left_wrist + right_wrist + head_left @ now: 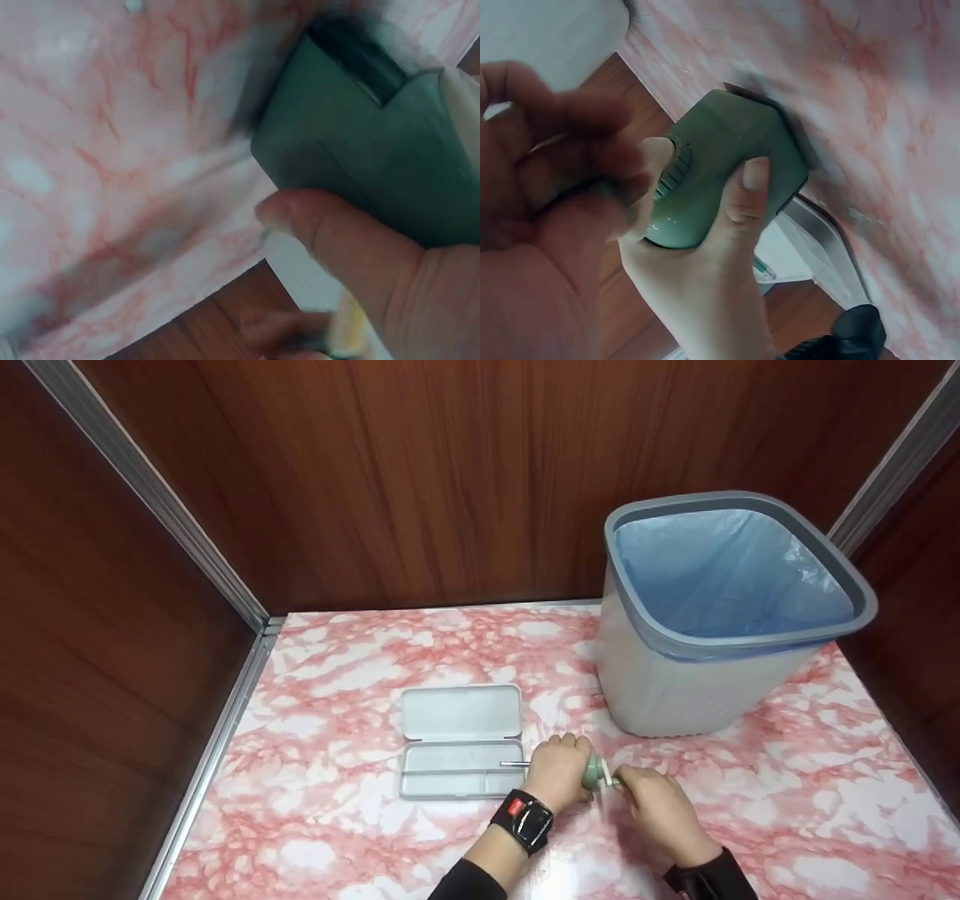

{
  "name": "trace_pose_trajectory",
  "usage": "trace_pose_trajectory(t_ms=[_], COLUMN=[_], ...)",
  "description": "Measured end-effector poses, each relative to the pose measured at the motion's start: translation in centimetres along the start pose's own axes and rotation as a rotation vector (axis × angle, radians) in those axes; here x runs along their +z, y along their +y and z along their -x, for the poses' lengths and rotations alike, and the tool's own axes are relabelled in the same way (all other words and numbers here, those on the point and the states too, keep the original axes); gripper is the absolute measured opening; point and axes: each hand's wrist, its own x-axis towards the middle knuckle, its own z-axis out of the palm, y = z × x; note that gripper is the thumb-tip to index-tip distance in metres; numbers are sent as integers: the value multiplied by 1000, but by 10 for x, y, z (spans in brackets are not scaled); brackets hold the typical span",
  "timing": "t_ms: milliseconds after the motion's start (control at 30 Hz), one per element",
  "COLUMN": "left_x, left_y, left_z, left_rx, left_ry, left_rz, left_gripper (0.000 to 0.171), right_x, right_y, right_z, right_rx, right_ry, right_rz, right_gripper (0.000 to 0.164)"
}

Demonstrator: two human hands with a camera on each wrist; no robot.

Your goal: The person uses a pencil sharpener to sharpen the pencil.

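Observation:
My left hand [559, 771] grips a green hand-crank pencil sharpener [592, 772] just above the table. In the left wrist view, its thumb lies along the side of the green body [360, 150], which has a dark slot at one end. My right hand [661, 808] pinches the crank's green knob at the sharpener's right end; in the right wrist view its curled fingers [577, 142] are blurred and hide most of the crank. A thin, pencil-like stick [514, 764] shows left of my left hand, over the pencil case; its other end is hidden.
The pale grey pencil case [461, 712] lies with its lid up, its lower half divided into compartments. Behind on the right stands a tall bin [675, 697] with a blue liner. Wooden panels [420, 480] enclose the marbled red-and-white table [337, 840].

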Motion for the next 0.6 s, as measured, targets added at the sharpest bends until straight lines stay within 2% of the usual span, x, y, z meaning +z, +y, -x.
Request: trace_pose_trajectory(t_ms=[100,333,500,600], left_x=[1,3,4,4], left_y=[0,-1,-3,-4], left_z=[0,-2,-3,-3], left_rx=[7,1,18,26], left_ry=[21,8,20,24], left_rz=[-16,3,20,20], left_gripper=[66,66,66,66], right_x=[-1,5,10,14], right_y=[3,12,12,12], right_z=[-8,-29,-40,-47], right_rx=[-14,-34,79,163], right_ry=[60,150,98,38], right_rz=[-8,1,-2,-7], right_gripper=[11,11,4,10])
